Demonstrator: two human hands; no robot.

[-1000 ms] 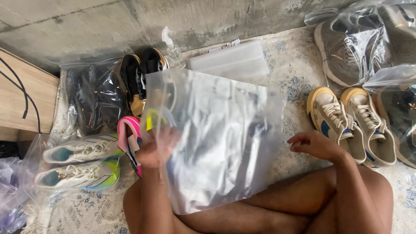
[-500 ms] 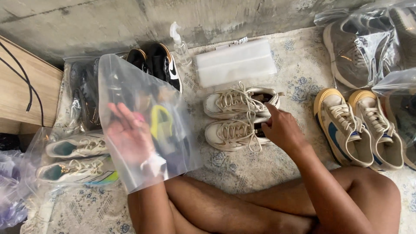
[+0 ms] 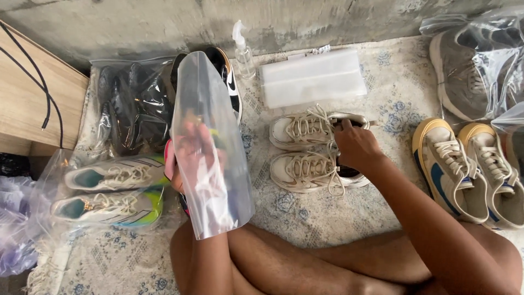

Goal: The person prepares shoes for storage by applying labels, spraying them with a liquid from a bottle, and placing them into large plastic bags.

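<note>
Clear plastic bag (image 3: 210, 147) is being held upright by the left hand (image 3: 191, 150), which is seen through the plastic; the fingers are being kept closed on the bag's wall. Bag is standing over the person's left knee, left of the beige sneakers.

Beige sneakers (image 3: 311, 150) are lying side by side on the patterned rug (image 3: 305, 218), toes pointing left. The right hand (image 3: 355, 145) is being rested at their heel ends, fingers curled onto the upper shoe's collar; whether it is actually being pinched cannot be told.

Around them:
- Flat white packet (image 3: 314, 79) is lying just behind the beige pair, with a small spray bottle (image 3: 243, 52) beside it near the concrete wall (image 3: 164, 22).
- Black shoes in a bag (image 3: 131, 106) are lying behind the held bag.
- White and green shoes (image 3: 109, 191) are lying in plastic at the left.
- Yellow-trimmed sneakers (image 3: 469, 169) are lying at the right, well apart from the beige pair.
- Grey bagged shoes (image 3: 469, 71) are lying at the top right.
</note>
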